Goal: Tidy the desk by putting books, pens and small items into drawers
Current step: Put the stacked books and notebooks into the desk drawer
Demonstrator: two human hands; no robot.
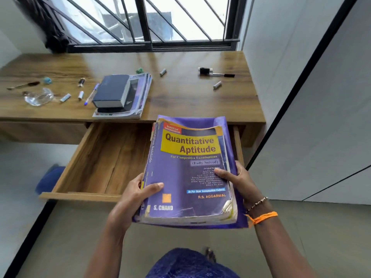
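1. The purple book (188, 169) is held above the right part of the open drawer (104, 157), hiding that side.
2. Left hand (138, 194) and right hand (236, 180) grip its lower corners — thumbs on the cover, fingers hidden underneath.
3. Small items on the desk (180, 93) are blurred.

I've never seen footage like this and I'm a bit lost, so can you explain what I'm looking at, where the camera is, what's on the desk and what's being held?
No machine here: a person wears one camera on the head, looking down at their own hands. The left hand and right hand grip a purple book titled Quantitative Aptitude, held above an open drawer of the wooden desk. On the desk lie a thick dark book on top of some magazines, a blue pen, a black marker and scattered small items.
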